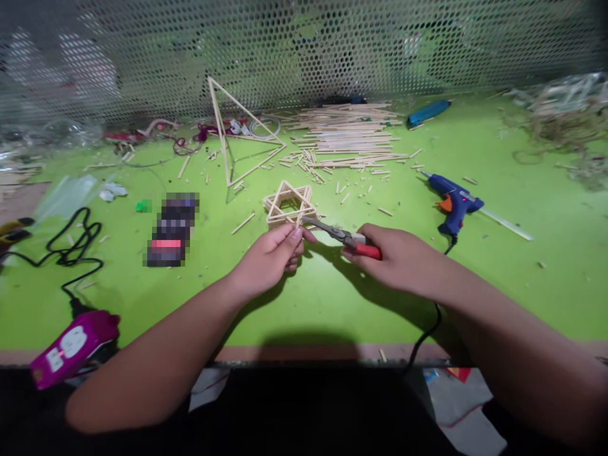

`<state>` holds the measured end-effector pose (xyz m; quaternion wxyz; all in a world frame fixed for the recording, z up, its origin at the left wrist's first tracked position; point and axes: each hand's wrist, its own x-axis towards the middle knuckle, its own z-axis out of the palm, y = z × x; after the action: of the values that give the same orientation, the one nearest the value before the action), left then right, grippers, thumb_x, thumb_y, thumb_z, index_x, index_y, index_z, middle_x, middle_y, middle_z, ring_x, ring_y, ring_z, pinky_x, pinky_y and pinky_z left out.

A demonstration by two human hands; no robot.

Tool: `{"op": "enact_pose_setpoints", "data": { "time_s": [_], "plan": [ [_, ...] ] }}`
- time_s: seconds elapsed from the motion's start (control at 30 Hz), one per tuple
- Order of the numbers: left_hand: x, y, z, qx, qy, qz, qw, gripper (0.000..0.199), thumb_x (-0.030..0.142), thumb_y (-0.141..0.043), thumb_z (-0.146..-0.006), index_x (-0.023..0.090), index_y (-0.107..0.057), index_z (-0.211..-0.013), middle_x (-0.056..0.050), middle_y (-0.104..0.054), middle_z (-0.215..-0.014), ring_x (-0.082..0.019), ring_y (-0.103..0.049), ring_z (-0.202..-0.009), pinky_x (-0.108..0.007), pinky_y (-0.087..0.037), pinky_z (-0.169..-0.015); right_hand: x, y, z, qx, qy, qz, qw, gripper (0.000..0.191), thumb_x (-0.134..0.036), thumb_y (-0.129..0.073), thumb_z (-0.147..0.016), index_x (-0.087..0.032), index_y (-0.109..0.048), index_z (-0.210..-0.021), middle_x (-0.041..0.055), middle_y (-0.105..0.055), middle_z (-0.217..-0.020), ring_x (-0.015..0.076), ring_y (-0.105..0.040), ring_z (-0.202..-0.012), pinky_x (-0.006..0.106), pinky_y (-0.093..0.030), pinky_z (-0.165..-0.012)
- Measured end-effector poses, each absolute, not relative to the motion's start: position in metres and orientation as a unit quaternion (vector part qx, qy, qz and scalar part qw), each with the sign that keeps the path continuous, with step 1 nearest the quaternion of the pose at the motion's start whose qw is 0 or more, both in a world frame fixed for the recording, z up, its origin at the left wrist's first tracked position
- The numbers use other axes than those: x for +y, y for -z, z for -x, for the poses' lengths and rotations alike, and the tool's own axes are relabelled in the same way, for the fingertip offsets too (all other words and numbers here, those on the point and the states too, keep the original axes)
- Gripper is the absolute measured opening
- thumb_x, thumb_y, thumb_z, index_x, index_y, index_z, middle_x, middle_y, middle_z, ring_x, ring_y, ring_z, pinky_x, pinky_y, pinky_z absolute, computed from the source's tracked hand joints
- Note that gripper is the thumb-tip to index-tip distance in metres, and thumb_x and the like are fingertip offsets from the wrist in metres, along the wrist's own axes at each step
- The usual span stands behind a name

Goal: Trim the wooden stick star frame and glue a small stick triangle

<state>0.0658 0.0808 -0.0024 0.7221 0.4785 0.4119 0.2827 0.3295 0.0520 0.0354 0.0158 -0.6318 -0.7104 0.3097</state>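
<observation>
My left hand (273,256) is closed, thumb and fingers pinching a thin wooden stick (299,219) at the near point of a small star-shaped stick frame (285,187). Whether that stick belongs to the star is hard to tell. The star, built from stacked layers of pale sticks, lies on the green table. From the right, my right hand (392,256) grips a pair of pliers (332,230) with red handles. Their grey jaws reach to the stick, just above my left fingertips. My left fingers hide part of the star's near side.
A larger triangular stick frame (218,123) stands behind the star, beside a pile of sticks (349,130). A blue glue gun (455,201) lies right, its cord running under my right arm. A phone (171,229) and a magenta device (76,348) are left. A perforated metal screen (304,57) borders the back.
</observation>
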Motion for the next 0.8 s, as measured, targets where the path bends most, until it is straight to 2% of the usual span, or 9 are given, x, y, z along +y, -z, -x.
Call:
{"op": "enact_pose_setpoints", "data": {
  "time_s": [0.17,0.33,0.47,0.6,0.8],
  "plan": [
    [0.082,0.003,-0.063,0.437,-0.259,-0.526,0.682,0.036,0.055,-0.063,-0.110,0.020,-0.069,-0.109,0.005,-0.043,-0.073,-0.011,-0.040,-0.058,-0.024,-0.034,-0.055,0.053,-0.035,-0.330,-0.711,-0.315,0.628,0.018,0.045,-0.070,-0.055,-0.099,-0.026,-0.053,-0.090,0.0060,-0.072,-0.082,0.0222,-0.061,-0.069,0.033,-0.038,-0.062],
    [0.087,-0.002,-0.059,0.463,-0.217,-0.591,0.624,0.041,0.057,-0.058,-0.111,0.019,-0.073,-0.114,0.005,-0.044,-0.070,-0.013,-0.041,-0.057,-0.025,-0.033,-0.053,0.053,-0.033,-0.329,-0.713,-0.303,0.632,0.015,0.047,-0.073,-0.054,-0.099,-0.027,-0.053,-0.088,0.0055,-0.071,-0.082,0.0219,-0.059,-0.068,0.033,-0.037,-0.060],
    [0.089,-0.008,-0.059,0.479,-0.199,-0.638,0.569,0.041,0.052,-0.053,-0.113,0.018,-0.075,-0.115,0.004,-0.046,-0.069,-0.014,-0.043,-0.058,-0.027,-0.035,-0.056,0.053,-0.030,-0.325,-0.710,-0.275,0.648,0.021,0.050,-0.074,-0.055,-0.098,-0.027,-0.057,-0.085,0.0063,-0.071,-0.078,0.0222,-0.057,-0.065,0.034,-0.035,-0.058],
    [0.088,-0.011,-0.060,0.484,-0.202,-0.657,0.542,0.040,0.051,-0.052,-0.114,0.019,-0.075,-0.114,0.004,-0.049,-0.071,-0.014,-0.047,-0.061,-0.027,-0.038,-0.059,0.056,-0.028,-0.322,-0.689,-0.246,0.682,0.000,0.041,-0.064,-0.061,-0.096,-0.027,-0.062,-0.079,0.0067,-0.070,-0.071,0.0227,-0.054,-0.059,0.035,-0.033,-0.056],
    [0.086,-0.007,-0.059,0.493,-0.216,-0.628,0.562,0.043,0.057,-0.055,-0.113,0.020,-0.076,-0.114,0.003,-0.050,-0.073,-0.014,-0.046,-0.061,-0.027,-0.036,-0.057,0.062,-0.030,-0.316,-0.673,-0.240,0.700,-0.018,0.025,-0.048,-0.065,-0.090,-0.027,-0.069,-0.077,0.0075,-0.072,-0.071,0.0227,-0.054,-0.058,0.035,-0.034,-0.053]
  ]
}}
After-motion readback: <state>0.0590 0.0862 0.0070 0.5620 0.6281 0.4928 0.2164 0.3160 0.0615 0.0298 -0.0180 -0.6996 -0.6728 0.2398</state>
